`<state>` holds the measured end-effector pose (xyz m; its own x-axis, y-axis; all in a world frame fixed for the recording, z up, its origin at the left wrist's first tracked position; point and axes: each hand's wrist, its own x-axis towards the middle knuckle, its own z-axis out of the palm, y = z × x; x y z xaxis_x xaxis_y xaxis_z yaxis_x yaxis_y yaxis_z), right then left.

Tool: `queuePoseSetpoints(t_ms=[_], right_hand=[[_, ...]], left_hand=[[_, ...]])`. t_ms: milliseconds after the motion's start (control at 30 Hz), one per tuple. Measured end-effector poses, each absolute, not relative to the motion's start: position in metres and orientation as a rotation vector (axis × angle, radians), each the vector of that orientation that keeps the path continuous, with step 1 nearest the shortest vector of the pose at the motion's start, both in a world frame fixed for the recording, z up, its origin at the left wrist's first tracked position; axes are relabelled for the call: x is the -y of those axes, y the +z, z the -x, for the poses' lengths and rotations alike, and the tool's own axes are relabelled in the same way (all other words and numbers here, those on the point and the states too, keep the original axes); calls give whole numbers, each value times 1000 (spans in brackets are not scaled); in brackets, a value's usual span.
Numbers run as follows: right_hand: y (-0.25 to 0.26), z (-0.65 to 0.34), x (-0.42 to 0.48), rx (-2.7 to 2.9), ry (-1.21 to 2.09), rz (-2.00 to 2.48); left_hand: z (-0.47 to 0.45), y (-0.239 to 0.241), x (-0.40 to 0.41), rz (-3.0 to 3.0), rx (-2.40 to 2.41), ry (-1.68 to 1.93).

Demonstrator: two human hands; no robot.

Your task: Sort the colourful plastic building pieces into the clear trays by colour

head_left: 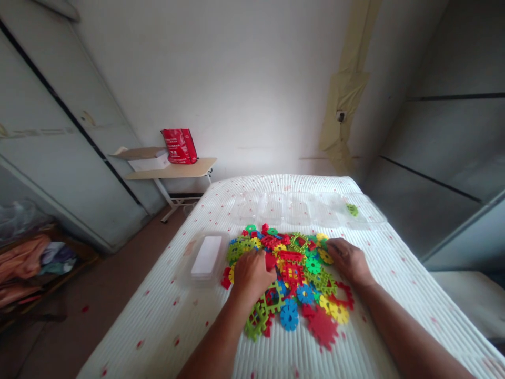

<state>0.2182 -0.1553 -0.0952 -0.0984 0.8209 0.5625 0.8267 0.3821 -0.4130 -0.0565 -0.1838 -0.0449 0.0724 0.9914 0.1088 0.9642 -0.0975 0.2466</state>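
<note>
A pile of interlocking plastic building pieces, in red, yellow, green and blue, lies on the bed. My left hand [254, 275] is at the pile's left side, with thumb and fingers closed about a red plastic piece [270, 260]. At the right edge is my right hand [352, 261], its fingers curled down by a yellow gear-shaped piece [325, 256]; what they hold, if anything, is hidden. Between the hands lies a red window-frame piece [292, 273]. Nearer me are a blue gear-shaped piece [289, 315] and a red toothed plate [323, 327].
Behind the pile stands a row of clear plastic trays [272, 208], the rightmost holding a lime-green piece [352, 210]. Left of the pile, a clear container [185, 271] holds white cards [206, 256]. A side table [197, 167] bears a red bag [179, 146] and a box [148, 160].
</note>
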Motion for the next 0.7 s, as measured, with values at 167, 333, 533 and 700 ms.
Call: queuePoseSetpoints(t_ms=[167, 333, 533, 700], right_hand=[[-99, -221, 154, 1902, -23, 1422], [-98, -221, 153, 1920, -44, 1412], [-84, -206, 154, 1940, -52, 1350], [-84, -195, 151, 2005, -73, 1335]], left_hand=[[75, -54, 178, -2039, -1879, 737], [97, -57, 170, -1903, -1707, 1095], [93, -60, 170, -1948, -1716, 1138], [90, -52, 160, -1896, -1779, 1112]])
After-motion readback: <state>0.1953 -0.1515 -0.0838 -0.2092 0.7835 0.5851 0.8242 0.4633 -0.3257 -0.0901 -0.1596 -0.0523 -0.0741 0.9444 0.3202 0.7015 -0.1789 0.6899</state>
